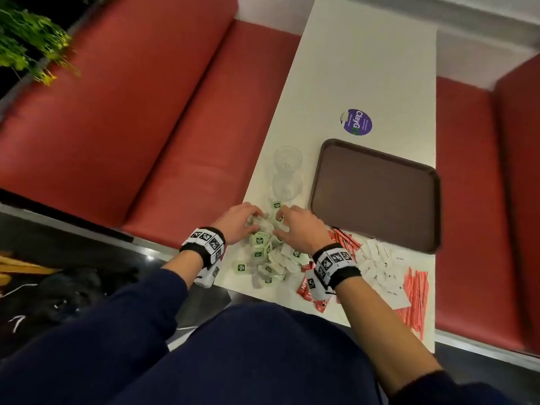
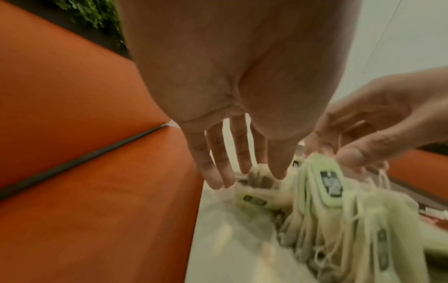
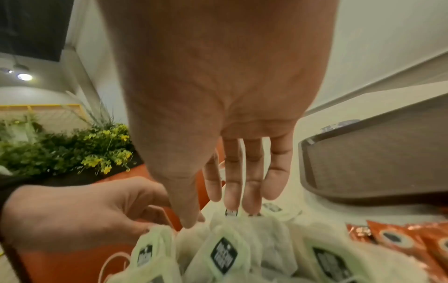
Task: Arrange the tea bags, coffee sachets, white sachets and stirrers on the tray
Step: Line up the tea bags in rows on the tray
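Nearest, both hands dig into the tea bags [image 1: 264,252], left of the tray [image 1: 377,194]: left hand [image 1: 238,222] fingers loosely extended, right hand [image 1: 301,228] pinching tags and strings. Tangled strings could drag extra bags off the edge. Glasses [image 1: 287,173] beyond: blurry, hard to read.

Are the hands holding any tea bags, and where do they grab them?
The right hand pinches the green paper tags and white strings of some tea bags. The left hand rests on the pile; whether it grips any cannot be told.
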Motion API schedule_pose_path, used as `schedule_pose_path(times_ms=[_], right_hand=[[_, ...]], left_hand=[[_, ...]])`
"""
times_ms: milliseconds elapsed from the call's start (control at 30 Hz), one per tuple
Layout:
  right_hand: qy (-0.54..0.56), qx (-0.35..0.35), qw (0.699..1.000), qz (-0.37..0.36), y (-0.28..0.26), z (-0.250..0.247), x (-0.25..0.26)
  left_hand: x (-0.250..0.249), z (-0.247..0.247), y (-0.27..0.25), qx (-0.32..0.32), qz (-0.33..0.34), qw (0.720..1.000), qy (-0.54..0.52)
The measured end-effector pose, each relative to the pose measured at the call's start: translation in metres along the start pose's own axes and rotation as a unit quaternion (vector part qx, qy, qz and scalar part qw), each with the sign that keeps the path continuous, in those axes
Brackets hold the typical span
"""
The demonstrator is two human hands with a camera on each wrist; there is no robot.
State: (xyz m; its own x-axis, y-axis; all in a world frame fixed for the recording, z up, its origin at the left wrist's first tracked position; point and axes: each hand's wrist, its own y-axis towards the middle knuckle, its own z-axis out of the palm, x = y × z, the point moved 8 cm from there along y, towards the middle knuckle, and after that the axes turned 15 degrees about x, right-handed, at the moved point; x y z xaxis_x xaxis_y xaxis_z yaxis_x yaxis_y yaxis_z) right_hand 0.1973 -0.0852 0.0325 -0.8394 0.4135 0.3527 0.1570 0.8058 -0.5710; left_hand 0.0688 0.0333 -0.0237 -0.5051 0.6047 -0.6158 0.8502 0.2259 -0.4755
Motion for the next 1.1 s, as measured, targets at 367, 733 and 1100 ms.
schedule_pose_path(times_ms=[367,733,1100], right_hand=[[0.013,-0.017,1.000,0.021,0.003,0.014,-0.012],[0.152,-0.109,0.982,-0.001,-0.038,-0.008,-0.047],[0.373,-0.159,0.914,0.006,-0.082,-0.042,-0.068]], left_hand=[[-0.015,0.007,0.004,-0.023,0.032,0.998,-0.048],[-0.051,-0.002,-0.002,-0.008,0.106,0.992,-0.076],[-0.097,-0.022,-0.016,0.023,0.110,0.943,-0.313]])
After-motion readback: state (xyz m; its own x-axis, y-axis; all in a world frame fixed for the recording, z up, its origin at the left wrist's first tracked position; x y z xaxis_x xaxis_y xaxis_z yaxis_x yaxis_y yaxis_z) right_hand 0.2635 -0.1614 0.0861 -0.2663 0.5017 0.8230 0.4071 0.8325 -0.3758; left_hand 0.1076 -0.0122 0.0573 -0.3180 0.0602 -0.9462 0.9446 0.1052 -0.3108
